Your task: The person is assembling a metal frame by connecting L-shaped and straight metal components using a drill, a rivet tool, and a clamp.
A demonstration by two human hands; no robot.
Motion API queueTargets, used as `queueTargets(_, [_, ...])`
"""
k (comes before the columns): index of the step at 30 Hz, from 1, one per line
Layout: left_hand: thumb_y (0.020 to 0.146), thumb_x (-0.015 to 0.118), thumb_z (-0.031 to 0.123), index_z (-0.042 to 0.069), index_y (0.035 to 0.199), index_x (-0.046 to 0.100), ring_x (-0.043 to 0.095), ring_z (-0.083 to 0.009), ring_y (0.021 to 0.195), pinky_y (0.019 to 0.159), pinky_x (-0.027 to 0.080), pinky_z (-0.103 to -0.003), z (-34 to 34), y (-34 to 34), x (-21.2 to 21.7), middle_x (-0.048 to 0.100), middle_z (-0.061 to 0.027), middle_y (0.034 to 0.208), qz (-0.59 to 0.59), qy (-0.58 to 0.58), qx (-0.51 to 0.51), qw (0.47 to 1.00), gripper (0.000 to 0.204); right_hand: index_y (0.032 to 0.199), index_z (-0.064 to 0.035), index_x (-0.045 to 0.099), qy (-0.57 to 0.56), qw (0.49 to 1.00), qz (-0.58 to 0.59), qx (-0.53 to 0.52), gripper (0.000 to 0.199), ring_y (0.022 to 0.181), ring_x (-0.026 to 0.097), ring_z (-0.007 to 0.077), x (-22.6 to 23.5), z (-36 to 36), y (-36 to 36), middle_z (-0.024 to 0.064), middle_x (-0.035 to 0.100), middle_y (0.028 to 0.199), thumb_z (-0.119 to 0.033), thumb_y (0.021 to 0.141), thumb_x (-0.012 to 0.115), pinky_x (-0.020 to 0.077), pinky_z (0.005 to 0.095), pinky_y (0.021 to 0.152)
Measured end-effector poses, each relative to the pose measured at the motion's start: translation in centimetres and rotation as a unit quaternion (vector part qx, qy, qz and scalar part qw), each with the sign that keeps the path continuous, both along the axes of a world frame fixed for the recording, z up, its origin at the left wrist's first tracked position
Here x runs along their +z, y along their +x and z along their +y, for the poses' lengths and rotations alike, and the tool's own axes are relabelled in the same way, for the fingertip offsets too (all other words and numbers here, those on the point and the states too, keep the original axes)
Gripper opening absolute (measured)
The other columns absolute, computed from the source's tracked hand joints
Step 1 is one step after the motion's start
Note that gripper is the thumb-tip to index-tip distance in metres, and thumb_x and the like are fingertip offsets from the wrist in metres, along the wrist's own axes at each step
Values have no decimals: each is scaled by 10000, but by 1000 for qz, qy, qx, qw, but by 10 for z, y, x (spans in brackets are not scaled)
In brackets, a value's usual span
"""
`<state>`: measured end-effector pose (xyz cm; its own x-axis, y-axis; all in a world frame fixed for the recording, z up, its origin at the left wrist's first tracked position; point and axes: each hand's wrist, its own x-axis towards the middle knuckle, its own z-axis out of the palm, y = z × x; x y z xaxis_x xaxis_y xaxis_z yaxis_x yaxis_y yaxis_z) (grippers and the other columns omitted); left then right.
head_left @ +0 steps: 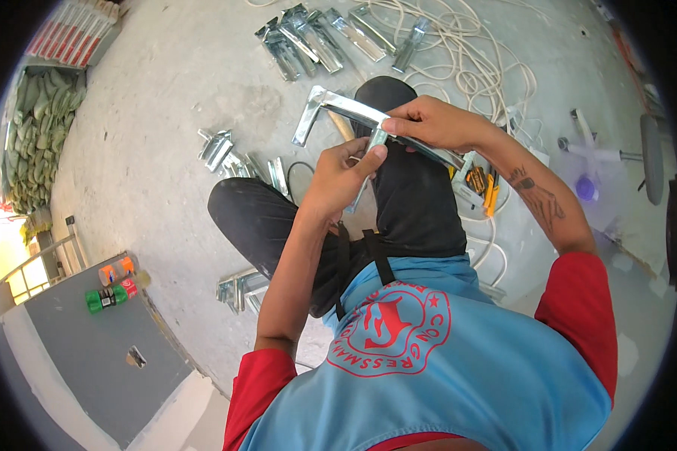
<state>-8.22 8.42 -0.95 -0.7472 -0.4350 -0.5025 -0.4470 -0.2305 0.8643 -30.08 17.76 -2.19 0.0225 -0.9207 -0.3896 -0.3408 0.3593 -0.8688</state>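
1. Gripping the bracket (353,110) between thumb and fingers, my right hand (440,124) is holding it along its long span.
2. My left hand (342,177) is pinching the strip (379,138), thumb on the near face, just below that span. I cannot tell whether strip and bracket are joined.
3. The bracket is hanging in the air in front of me, near my right knee (384,92), its bent leg pointing left and down.
4. A wooden handle (341,126) is showing behind the bracket.
5. Beyond my knees, metal pieces (312,41) are lying grouped on the floor (165,105); a smaller pile (220,150) is lying near my left knee (237,199).
6. White cable (466,64) is lying in loose loops, ahead and to the right.
7. A yellow tool (492,197) is lying beside my right thigh.
8. At far left, a green bottle (107,299) and an orange can (116,270) are lying by the edge of a grey panel (83,353).
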Motion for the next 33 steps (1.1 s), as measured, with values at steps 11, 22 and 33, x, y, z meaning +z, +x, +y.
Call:
queueTargets(11, [950, 728, 356, -50, 1301, 638, 576, -86, 801, 692, 462, -245, -2, 8, 6, 629, -25, 883, 23, 12, 91, 996, 545, 1308, -7, 641, -105, 958, 45, -262, 752, 1025, 672, 208, -51, 11, -126, 113, 716, 1130, -668, 972, 517, 508, 373, 939])
queueTargets(22, [958, 736, 310, -61, 1340, 596, 592, -82, 820, 704, 491, -240, 19, -1, 8, 640, -23, 914, 41, 68, 211, 974, 551, 1245, -55, 599, -73, 787, 602, -117, 427, 1266, 537, 319, -343, 83, -87, 171, 582, 1330, -228, 863, 681, 399, 538, 1084])
queueTargets(33, [949, 749, 317, -63, 1353, 594, 577, -77, 795, 667, 473, -220, 19, 3, 2, 641, -27, 929, -5, 79, 234, 969, 576, 1074, -46, 576, -34, 912, 405, -50, 249, 1084, 622, 355, -256, 83, -145, 174, 643, 1022, -150, 857, 643, 455, 483, 979])
